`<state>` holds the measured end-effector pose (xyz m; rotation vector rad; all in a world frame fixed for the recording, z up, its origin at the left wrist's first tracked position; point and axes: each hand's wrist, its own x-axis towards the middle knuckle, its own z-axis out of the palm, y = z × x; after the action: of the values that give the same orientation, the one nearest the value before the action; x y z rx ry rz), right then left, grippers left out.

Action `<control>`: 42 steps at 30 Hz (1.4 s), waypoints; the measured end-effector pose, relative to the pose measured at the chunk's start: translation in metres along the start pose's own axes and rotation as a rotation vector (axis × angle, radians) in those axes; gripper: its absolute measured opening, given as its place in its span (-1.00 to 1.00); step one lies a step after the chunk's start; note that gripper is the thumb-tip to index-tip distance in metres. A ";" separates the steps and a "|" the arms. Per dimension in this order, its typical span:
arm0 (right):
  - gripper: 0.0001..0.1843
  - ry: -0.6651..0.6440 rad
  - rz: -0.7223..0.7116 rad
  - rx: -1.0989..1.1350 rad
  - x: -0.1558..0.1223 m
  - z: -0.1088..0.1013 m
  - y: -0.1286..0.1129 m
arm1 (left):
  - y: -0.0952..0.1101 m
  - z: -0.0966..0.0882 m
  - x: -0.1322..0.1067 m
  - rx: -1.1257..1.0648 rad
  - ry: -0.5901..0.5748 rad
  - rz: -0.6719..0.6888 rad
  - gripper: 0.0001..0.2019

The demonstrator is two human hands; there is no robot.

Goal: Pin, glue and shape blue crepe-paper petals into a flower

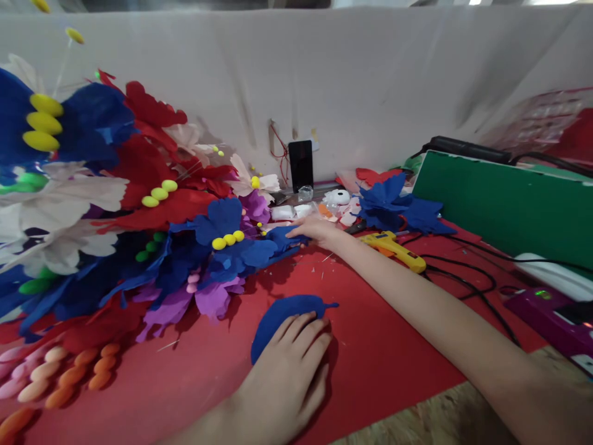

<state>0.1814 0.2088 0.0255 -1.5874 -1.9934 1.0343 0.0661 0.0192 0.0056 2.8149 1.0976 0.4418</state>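
Note:
My left hand [291,364] lies over a dark blue rounded cut-out piece [280,312] on the red sheet, fingers stretched out across it. A thin tip sticks out at the piece's right end. Farther back, my right hand [317,228] reaches forward with its fingers closed on the edge of a blue cut-out [283,236], beside the pile of butterflies. The nearest is a blue butterfly [245,250] with a row of yellow oval beads. Part of the blue cut-out at my right fingertips is hidden.
A yellow glue gun [393,249] lies right of my right forearm, its black cord trailing. Behind stand a black phone [301,165] and small white pieces. A green board [504,207] and a purple power strip [551,315] sit right. Orange bead strips [74,377] lie front left.

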 end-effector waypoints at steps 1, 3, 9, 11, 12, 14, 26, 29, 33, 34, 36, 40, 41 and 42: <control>-0.63 0.029 -0.008 -0.043 -0.002 0.000 -0.001 | 0.000 0.000 0.000 0.000 0.005 0.001 -0.68; -0.61 0.112 -0.033 -0.138 -0.007 -0.002 -0.004 | 0.000 0.000 0.000 -0.005 0.007 0.002 -0.68; -0.69 0.024 -0.158 -0.330 -0.043 -0.011 -0.013 | 0.003 -0.003 0.001 -0.022 -0.049 0.028 -0.66; -0.70 -0.118 -0.220 -0.340 -0.058 -0.004 -0.012 | 0.004 -0.005 0.002 -0.028 -0.089 0.020 -0.67; -0.71 -0.188 -0.254 -0.335 -0.064 0.002 -0.011 | 0.004 -0.005 0.002 -0.034 -0.105 0.008 -0.67; -0.73 -0.300 -0.307 -0.321 -0.075 0.014 -0.010 | 0.005 -0.005 0.002 -0.043 -0.127 -0.012 -0.66; -0.88 -0.387 -0.207 0.003 -0.094 0.016 -0.016 | 0.004 -0.003 -0.004 -0.041 0.005 0.073 -0.74; -0.84 -0.252 -0.186 0.236 -0.104 0.001 -0.018 | 0.004 -0.007 -0.006 -0.079 0.062 0.158 -0.72; -0.71 -0.097 -0.127 0.536 -0.120 -0.014 -0.020 | 0.002 -0.010 -0.005 -0.394 0.114 0.004 -0.68; -0.70 -0.086 -0.103 0.599 -0.124 -0.017 -0.019 | 0.001 -0.010 -0.003 -0.543 0.156 -0.078 -0.67; -0.69 -0.090 -0.053 0.703 -0.130 -0.019 -0.019 | -0.001 -0.010 0.001 -0.874 0.230 -0.246 -0.69; -0.71 -0.106 0.017 0.812 -0.137 -0.015 -0.018 | -0.003 -0.011 0.009 -1.297 0.262 -0.422 -0.62; -0.70 -0.104 0.025 0.821 -0.138 -0.013 -0.019 | -0.004 -0.011 0.010 -1.337 0.280 -0.445 -0.62; -0.68 -0.097 0.028 0.824 -0.139 -0.010 -0.019 | -0.004 -0.011 0.011 -1.378 0.311 -0.481 -0.65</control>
<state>0.2154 0.0782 0.0658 -1.1113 -1.2966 1.6751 0.0673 0.0294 0.0178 1.2799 0.8862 1.0519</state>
